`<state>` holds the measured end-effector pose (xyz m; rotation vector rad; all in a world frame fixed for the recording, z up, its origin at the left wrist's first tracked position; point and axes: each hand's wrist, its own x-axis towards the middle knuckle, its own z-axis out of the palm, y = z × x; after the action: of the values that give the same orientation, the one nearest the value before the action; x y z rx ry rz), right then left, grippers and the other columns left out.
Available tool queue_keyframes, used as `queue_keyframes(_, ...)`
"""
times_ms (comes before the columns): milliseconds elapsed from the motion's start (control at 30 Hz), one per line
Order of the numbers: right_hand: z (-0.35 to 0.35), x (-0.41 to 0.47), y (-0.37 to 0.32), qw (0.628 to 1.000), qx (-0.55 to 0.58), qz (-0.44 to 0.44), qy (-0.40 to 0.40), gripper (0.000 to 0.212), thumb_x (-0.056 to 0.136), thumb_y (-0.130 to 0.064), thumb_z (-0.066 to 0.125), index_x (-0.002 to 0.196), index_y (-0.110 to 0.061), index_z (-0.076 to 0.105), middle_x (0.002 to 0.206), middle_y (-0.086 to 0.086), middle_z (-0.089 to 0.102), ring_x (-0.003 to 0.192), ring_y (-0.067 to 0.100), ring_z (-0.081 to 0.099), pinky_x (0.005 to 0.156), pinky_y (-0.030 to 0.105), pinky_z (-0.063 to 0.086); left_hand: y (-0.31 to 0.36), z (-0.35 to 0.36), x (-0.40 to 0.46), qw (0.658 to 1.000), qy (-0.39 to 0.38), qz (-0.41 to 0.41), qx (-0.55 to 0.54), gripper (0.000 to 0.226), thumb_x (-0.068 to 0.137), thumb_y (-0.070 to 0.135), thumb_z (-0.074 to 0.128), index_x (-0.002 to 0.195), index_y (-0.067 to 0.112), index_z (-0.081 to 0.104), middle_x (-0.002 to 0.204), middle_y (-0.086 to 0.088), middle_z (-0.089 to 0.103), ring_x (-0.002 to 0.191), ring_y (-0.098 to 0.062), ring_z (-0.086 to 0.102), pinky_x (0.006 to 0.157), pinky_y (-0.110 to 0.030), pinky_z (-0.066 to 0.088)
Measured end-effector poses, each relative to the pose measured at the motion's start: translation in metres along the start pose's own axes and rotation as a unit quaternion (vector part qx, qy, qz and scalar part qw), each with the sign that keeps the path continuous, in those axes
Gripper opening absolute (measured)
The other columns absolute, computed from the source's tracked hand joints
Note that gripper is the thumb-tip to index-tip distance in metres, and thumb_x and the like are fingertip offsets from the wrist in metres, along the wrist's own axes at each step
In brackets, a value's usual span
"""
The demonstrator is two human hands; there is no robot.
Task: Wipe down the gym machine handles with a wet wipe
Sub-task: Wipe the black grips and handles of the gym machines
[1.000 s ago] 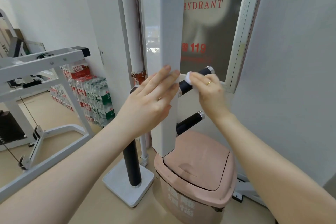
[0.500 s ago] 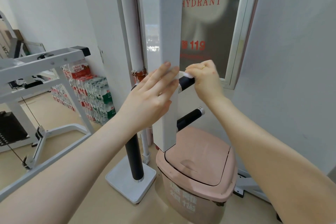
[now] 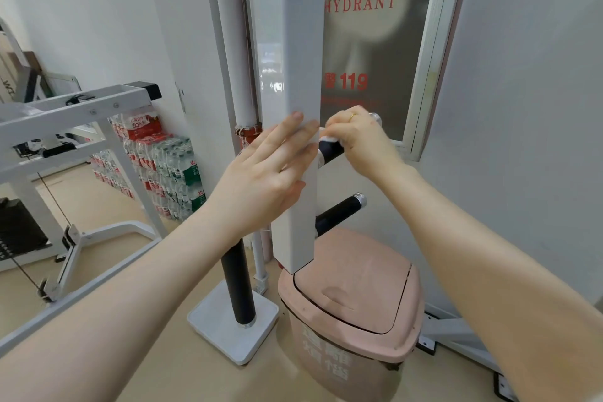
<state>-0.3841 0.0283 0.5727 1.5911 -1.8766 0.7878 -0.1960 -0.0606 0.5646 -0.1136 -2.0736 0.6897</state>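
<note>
The right hand (image 3: 360,137) is closed around the upper handle (image 3: 330,151), a black grip that sticks out to the right of the white upright post (image 3: 298,101). The wet wipe (image 3: 329,139) is pinched against the grip under the fingers (image 3: 339,126), and only a small white fold of it shows near the post. The chrome end cap (image 3: 374,115) peeks out beyond the knuckles. The left hand (image 3: 266,170) is laid flat and open on the post, holding nothing, and the frame is steadied by it.

The step in hand is judged to be the wiping of the upper handle. It is done well if the wipe is kept wrapped fully around the grip, so that the underside is reached too, and if firm pressure is held while the hand is drawn along the whole length from post to cap, with a slight twist. The bracing palm is best left in place, so that the post is not rocked. The lower handle (image 3: 337,214), just above the pink bin (image 3: 355,303), appears not yet attended to and should be wiped likewise.
</note>
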Motion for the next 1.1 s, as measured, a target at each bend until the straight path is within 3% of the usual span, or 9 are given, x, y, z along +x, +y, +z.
queue_keyframes(100, 0.001, 0.003, 0.009, 0.996, -0.047, 0.066, 0.021, 0.025, 0.07, 0.01, 0.06, 0.089, -0.002, 0.072, 0.098, 0.013, 0.068, 0.095, 0.036, 0.053, 0.075, 0.033, 0.039, 0.0, 0.0, -0.001, 1.0, -0.004, -0.002, 0.005, 0.032, 0.082, 0.011, 0.058, 0.111, 0.0, 0.066, 0.133, -0.016, 0.055, 0.132, -0.03, 0.032, 0.114, -0.033, 0.02)
queue_keyframes(333, -0.007, -0.004, 0.008, 1.0, 0.005, -0.01, -0.012, 0.021, 0.078, 0.002, 0.056, 0.087, -0.009, 0.072, 0.081, -0.008, 0.052, 0.087, 0.022, 0.044, 0.077, 0.031, 0.039, 0.001, 0.001, -0.002, 1.0, -0.009, -0.005, 0.007, 0.033, 0.083, 0.012, 0.056, 0.113, 0.0, 0.065, 0.134, -0.016, 0.054, 0.133, -0.03, 0.031, 0.113, -0.035, 0.021)
queue_keyframes(433, -0.006, -0.005, 0.014, 0.996, -0.059, 0.05, 0.037, 0.026, 0.072, 0.008, 0.063, 0.094, -0.004, 0.072, 0.094, 0.009, 0.067, 0.096, 0.035, 0.054, 0.077, 0.04, 0.048, 0.003, 0.001, -0.001, 1.0, -0.005, -0.01, 0.007, 0.032, 0.082, 0.011, 0.057, 0.111, 0.001, 0.066, 0.133, -0.016, 0.054, 0.133, -0.03, 0.032, 0.113, -0.034, 0.021)
queue_keyframes(633, 0.005, -0.006, -0.001, 0.998, 0.002, -0.065, 0.006, 0.03, 0.072, 0.011, 0.055, 0.089, -0.008, 0.071, 0.087, -0.003, 0.061, 0.085, 0.021, 0.046, 0.072, 0.029, 0.037, 0.001, -0.001, -0.002, 1.0, -0.002, -0.004, 0.011, 0.036, 0.081, 0.01, 0.059, 0.115, -0.001, 0.064, 0.133, -0.017, 0.054, 0.133, -0.031, 0.031, 0.113, -0.035, 0.021)
queue_keyframes(800, -0.001, -0.007, 0.023, 0.995, -0.073, 0.018, 0.062, 0.021, 0.069, 0.004, 0.061, 0.088, -0.001, 0.068, 0.091, 0.014, 0.065, 0.085, 0.033, 0.056, 0.066, 0.039, 0.051, 0.002, 0.0, -0.002, 1.0, -0.012, -0.004, 0.01, 0.033, 0.083, 0.012, 0.057, 0.112, 0.0, 0.065, 0.134, -0.017, 0.053, 0.133, -0.031, 0.031, 0.114, -0.035, 0.02)
queue_keyframes(900, 0.0, -0.014, 0.025, 0.979, 0.0, 0.159, 0.124, 0.023, 0.082, -0.002, 0.052, 0.098, -0.002, 0.068, 0.104, 0.015, 0.061, 0.096, 0.025, 0.05, 0.075, 0.025, 0.038, 0.002, 0.001, -0.002, 1.0, -0.014, -0.003, 0.006, 0.033, 0.083, 0.012, 0.058, 0.113, 0.0, 0.064, 0.134, -0.017, 0.053, 0.134, -0.031, 0.031, 0.113, -0.036, 0.021)
queue_keyframes(967, 0.002, -0.019, 0.032, 0.919, 0.104, 0.315, 0.214, 0.025, 0.085, -0.001, 0.047, 0.095, -0.007, 0.069, 0.097, 0.009, 0.06, 0.091, 0.023, 0.051, 0.072, 0.018, 0.031, 0.001, 0.002, -0.003, 1.0, -0.015, -0.008, 0.007, 0.034, 0.083, 0.013, 0.058, 0.113, 0.0, 0.064, 0.135, -0.017, 0.053, 0.134, -0.031, 0.031, 0.112, -0.036, 0.022)
queue_keyframes(1033, 0.002, -0.016, 0.042, 0.729, 0.307, 0.536, 0.294, 0.019, 0.086, -0.002, 0.048, 0.08, -0.013, 0.063, 0.069, 0.002, 0.058, 0.067, 0.02, 0.047, 0.06, 0.021, 0.036, 0.001, 0.002, -0.003, 1.0, -0.015, -0.009, 0.006, 0.033, 0.083, 0.012, 0.057, 0.113, 0.0, 0.065, 0.134, -0.016, 0.053, 0.134, -0.031, 0.031, 0.112, -0.036, 0.023)
queue_keyframes(1100, 0.002, -0.012, 0.039, 0.56, 0.489, 0.628, 0.23, 0.02, 0.09, 0.001, 0.044, 0.077, -0.011, 0.052, 0.043, 0.001, 0.052, 0.049, 0.017, 0.044, 0.043, 0.02, 0.04, 0.001, 0.002, -0.003, 1.0, -0.012, -0.009, 0.008, 0.032, 0.083, 0.011, 0.057, 0.112, 0.0, 0.065, 0.134, -0.017, 0.053, 0.133, -0.03, 0.031, 0.113, -0.035, 0.021)
